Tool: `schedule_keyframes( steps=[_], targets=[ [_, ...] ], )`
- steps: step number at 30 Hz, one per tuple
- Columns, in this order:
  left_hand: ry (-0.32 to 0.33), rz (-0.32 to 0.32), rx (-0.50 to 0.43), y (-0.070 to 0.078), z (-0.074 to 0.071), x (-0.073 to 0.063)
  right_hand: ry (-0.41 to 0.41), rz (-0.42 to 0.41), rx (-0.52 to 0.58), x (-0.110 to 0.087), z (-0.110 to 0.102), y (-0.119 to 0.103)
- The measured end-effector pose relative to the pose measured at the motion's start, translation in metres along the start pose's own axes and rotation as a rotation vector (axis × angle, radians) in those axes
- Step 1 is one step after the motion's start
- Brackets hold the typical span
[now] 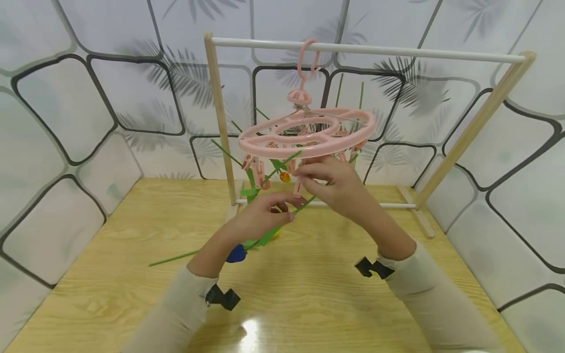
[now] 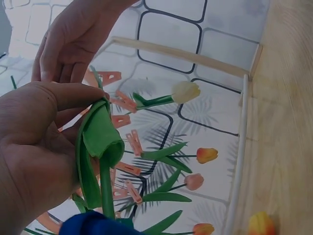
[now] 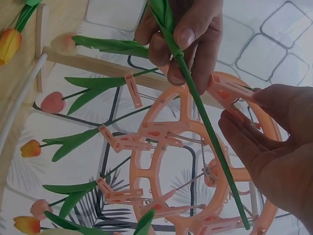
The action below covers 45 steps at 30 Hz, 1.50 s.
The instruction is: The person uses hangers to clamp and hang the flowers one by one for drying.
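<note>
My left hand [image 1: 260, 215] pinches the green stem and leaves of a blue tulip [image 1: 237, 253] between thumb and fingers. The bloom hangs down toward me, and the bare stem [image 3: 210, 132] slants past the fingers toward the hanger. My right hand [image 1: 331, 179] grips a pink clothespin [image 3: 227, 93] by its end, thumb on one side and fingers on the other. That clothespin hangs from a pink round drying hanger [image 1: 309, 148]. In the right wrist view the stem crosses in front of the hanger ring, close to the clothespin. Whether they touch I cannot tell.
The hanger hooks over a white rail [image 1: 397, 51] on a wooden-legged stand. Other clothespins hold several tulips head down, among them a white tulip [image 2: 186, 92], an orange-yellow tulip [image 2: 207, 155] and a pink tulip [image 2: 194, 181]. Another yellow tulip [image 2: 260, 224] lies on the wooden table [image 1: 318, 289].
</note>
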<state>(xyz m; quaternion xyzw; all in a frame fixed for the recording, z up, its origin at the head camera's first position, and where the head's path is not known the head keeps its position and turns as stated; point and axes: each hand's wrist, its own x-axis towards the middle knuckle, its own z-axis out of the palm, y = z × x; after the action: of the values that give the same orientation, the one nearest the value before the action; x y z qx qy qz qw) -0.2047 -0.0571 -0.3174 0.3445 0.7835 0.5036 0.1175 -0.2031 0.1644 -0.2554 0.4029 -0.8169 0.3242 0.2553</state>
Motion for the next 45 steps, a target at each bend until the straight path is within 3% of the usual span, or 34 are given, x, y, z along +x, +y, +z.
schedule_keyframes(
  steps=[7, 15, 22, 33, 45],
  targets=[
    [-0.039, -0.020, 0.082, 0.015, -0.011, 0.004, -0.049, 0.080, 0.037, 0.001, -0.017, -0.005],
    [-0.065, -0.063, 0.061, 0.022, -0.017, 0.009, -0.075, 0.167, 0.009, 0.005, -0.027, -0.011],
    [-0.054, -0.066, 0.114, 0.029, -0.018, 0.013, -0.049, 0.160, -0.002, 0.005, -0.030, -0.011],
    [-0.036, -0.066, 0.131, 0.038, -0.018, 0.017, -0.088, 0.162, -0.013, 0.007, -0.029, -0.015],
    [-0.036, -0.059, 0.091, 0.046, -0.019, 0.021, -0.103, 0.141, 0.014, 0.009, -0.027, -0.011]
  ],
)
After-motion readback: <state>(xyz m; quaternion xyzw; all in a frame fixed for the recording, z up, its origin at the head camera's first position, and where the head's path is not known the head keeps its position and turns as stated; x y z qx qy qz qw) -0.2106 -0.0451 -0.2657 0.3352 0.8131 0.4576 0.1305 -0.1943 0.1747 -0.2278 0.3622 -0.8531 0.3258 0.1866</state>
